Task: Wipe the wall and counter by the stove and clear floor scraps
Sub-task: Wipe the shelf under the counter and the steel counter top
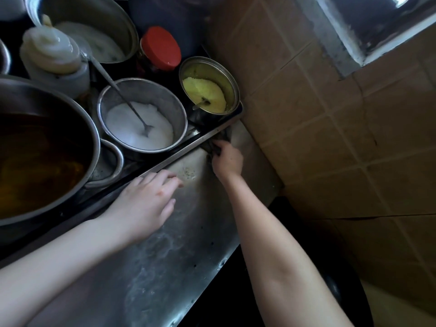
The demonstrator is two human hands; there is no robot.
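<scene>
A smeared stainless steel counter (179, 251) runs from the bottom left up to the tan tiled wall (330, 128). My right hand (227, 160) grips a dark rag (218, 141) and presses it on the counter near the wall, against the rim of a metal tray (207, 135). With fingers spread and relaxed, my left hand (146, 201) lies flat on the counter beside the tray's edge. A small patch of pale crumbs (188, 173) lies on the steel between the two hands.
The tray holds a bowl of white powder with a spoon (141, 119), a pot of yellow powder (208, 90), a red-lidded jar (160, 49), a white squeeze bottle (54, 57) and a large pot of brown liquid (40, 149). Dark floor (271, 267) lies right of the counter edge.
</scene>
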